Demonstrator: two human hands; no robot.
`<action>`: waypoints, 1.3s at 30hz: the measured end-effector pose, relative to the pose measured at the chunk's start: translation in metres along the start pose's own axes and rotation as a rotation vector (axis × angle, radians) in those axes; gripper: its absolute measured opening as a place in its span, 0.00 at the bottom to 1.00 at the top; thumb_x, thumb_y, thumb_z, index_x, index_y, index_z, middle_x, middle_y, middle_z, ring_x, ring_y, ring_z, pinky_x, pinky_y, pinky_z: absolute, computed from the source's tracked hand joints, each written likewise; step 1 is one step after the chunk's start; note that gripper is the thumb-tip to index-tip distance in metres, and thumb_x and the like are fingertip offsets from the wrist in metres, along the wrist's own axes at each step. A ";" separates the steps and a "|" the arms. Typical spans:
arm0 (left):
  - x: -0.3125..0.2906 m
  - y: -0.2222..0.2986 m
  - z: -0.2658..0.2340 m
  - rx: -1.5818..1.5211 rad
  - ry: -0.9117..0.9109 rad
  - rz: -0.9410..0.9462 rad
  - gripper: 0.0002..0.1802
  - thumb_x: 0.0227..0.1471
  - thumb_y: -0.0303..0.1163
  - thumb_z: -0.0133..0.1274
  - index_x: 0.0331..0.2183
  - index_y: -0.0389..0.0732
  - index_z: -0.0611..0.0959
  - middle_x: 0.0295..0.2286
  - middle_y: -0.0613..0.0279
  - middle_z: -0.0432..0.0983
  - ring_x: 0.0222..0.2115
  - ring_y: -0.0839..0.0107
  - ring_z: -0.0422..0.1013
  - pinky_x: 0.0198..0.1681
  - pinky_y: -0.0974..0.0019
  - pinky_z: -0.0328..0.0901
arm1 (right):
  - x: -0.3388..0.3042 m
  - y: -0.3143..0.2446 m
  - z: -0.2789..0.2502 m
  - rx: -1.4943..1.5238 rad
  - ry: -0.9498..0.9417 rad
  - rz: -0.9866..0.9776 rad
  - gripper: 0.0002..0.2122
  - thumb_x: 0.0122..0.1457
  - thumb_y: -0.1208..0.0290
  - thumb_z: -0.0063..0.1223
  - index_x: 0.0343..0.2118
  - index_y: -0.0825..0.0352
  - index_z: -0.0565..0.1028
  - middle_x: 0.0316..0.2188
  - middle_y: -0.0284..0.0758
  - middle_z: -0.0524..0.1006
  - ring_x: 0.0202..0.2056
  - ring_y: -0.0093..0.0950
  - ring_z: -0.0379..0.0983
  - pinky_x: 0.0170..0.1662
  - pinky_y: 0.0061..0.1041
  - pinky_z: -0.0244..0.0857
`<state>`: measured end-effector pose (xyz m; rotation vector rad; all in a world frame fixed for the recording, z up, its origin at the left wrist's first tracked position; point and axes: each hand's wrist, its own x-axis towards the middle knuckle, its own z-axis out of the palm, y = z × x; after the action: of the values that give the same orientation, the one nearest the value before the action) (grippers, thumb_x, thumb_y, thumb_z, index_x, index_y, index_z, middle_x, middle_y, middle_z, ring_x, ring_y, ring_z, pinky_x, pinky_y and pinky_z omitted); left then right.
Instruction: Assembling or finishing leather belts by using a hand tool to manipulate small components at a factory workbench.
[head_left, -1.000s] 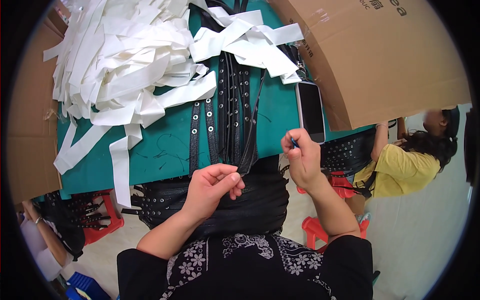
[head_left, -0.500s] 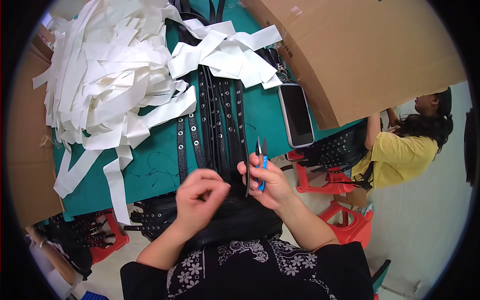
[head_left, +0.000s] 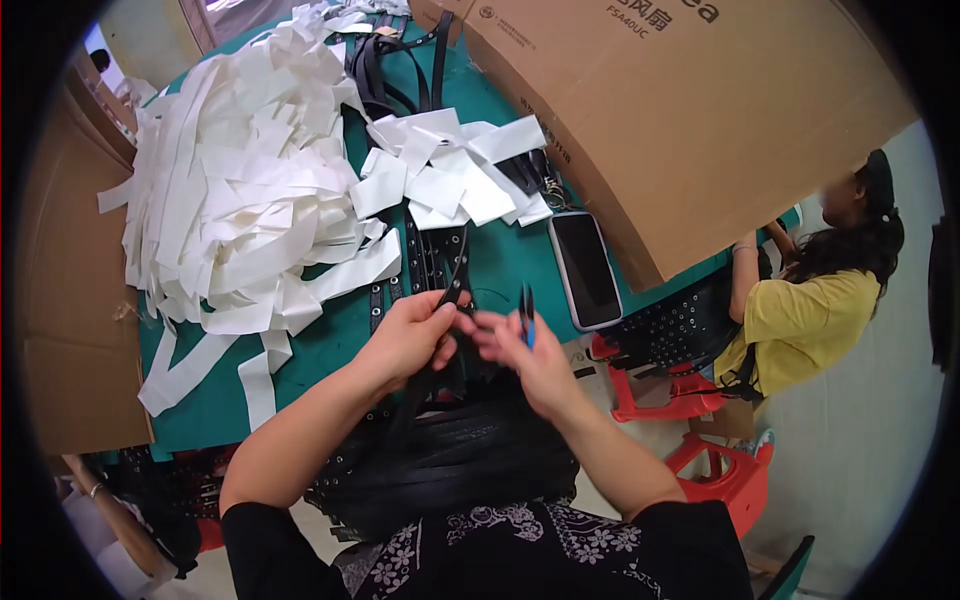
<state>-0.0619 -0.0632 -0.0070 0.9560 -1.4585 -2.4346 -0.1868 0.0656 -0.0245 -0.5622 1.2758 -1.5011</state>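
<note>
- Head view: left hand (head_left: 410, 335), centre frame, pinches 1 black studded strap (head_left: 452, 285); strap's long axis runs up-frame from the fingers.
- Right hand (head_left: 530, 355), just right of it, is closed around small blue-handled snips (head_left: 525, 310), blades pointing up-frame, beside the strap.

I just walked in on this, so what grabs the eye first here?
A big heap of white strips covers the green table at left. At centre, the left hand pinches a black studded strap while the right hand holds blue-handled snips.
</note>
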 end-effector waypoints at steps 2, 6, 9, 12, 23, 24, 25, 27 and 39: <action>-0.010 0.006 -0.004 0.192 -0.018 -0.066 0.16 0.59 0.37 0.34 0.33 0.37 0.73 0.22 0.65 0.71 0.14 0.80 0.62 0.16 0.77 0.57 | 0.028 -0.020 0.009 0.190 -0.030 0.146 0.05 0.57 0.73 0.45 0.30 0.62 0.61 0.42 0.44 0.70 0.41 0.31 0.70 0.43 0.33 0.65; -0.030 0.010 -0.008 0.331 -0.027 -0.043 0.17 0.59 0.39 0.33 0.30 0.37 0.72 0.19 0.66 0.70 0.16 0.80 0.63 0.19 0.76 0.59 | 0.096 -0.030 0.020 0.336 -0.193 0.246 0.03 0.52 0.77 0.50 0.26 0.64 0.67 0.27 0.37 0.74 0.30 0.30 0.72 0.36 0.31 0.69; -0.057 0.018 -0.017 0.415 -0.088 -0.015 0.16 0.59 0.37 0.35 0.28 0.37 0.72 0.19 0.67 0.70 0.20 0.80 0.65 0.27 0.76 0.61 | 0.156 -0.061 0.024 0.293 -0.052 0.129 0.02 0.53 0.78 0.47 0.29 0.69 0.69 0.22 0.36 0.72 0.25 0.29 0.72 0.30 0.32 0.72; -0.089 0.010 -0.042 0.460 -0.203 0.042 0.16 0.58 0.35 0.36 0.26 0.37 0.74 0.21 0.67 0.71 0.25 0.79 0.66 0.33 0.74 0.62 | 0.224 -0.116 0.033 0.187 -0.051 0.068 0.03 0.52 0.79 0.46 0.30 0.71 0.69 0.21 0.37 0.71 0.23 0.28 0.71 0.29 0.31 0.72; -0.309 -0.192 -0.151 0.416 -0.452 -0.929 0.18 0.53 0.46 0.46 0.35 0.43 0.80 0.31 0.68 0.75 0.33 0.77 0.67 0.43 0.72 0.61 | 0.222 -0.157 0.031 0.173 -0.024 -0.158 0.06 0.58 0.78 0.40 0.26 0.60 0.61 0.35 0.39 0.72 0.34 0.35 0.73 0.33 0.33 0.71; -0.316 -0.210 -0.160 0.410 -0.485 -0.997 0.20 0.50 0.49 0.49 0.35 0.43 0.81 0.30 0.68 0.75 0.32 0.76 0.67 0.42 0.71 0.61 | 0.209 -0.145 0.022 0.220 -0.081 -0.169 0.07 0.57 0.78 0.41 0.25 0.59 0.61 0.35 0.39 0.72 0.35 0.35 0.73 0.34 0.34 0.71; -0.303 -0.216 -0.159 0.744 -0.598 -1.104 0.26 0.42 0.56 0.55 0.34 0.43 0.81 0.29 0.65 0.75 0.31 0.74 0.67 0.40 0.71 0.62 | 0.195 -0.132 0.016 0.265 -0.139 -0.176 0.08 0.56 0.79 0.42 0.24 0.58 0.61 0.35 0.38 0.72 0.35 0.35 0.73 0.36 0.34 0.70; -0.270 -0.191 -0.143 0.895 -0.392 -1.075 0.31 0.36 0.60 0.57 0.32 0.42 0.81 0.28 0.62 0.75 0.31 0.74 0.67 0.39 0.70 0.61 | 0.163 -0.119 0.003 0.318 -0.145 -0.164 0.08 0.56 0.79 0.43 0.24 0.58 0.62 0.36 0.36 0.72 0.37 0.34 0.72 0.37 0.34 0.70; -0.196 -0.123 -0.111 0.757 -0.342 -0.751 0.23 0.43 0.44 0.59 0.11 0.40 0.71 0.11 0.70 0.65 0.15 0.82 0.58 0.20 0.74 0.56 | -0.005 -0.082 -0.087 0.582 -0.202 -0.364 0.09 0.50 0.80 0.39 0.29 0.55 0.66 0.27 0.26 0.64 0.35 0.24 0.63 0.51 0.42 0.56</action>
<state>0.1811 0.0020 -0.0590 1.4898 -2.6549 -2.6069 -0.2916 0.0977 0.0229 -0.5529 0.5505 -1.9569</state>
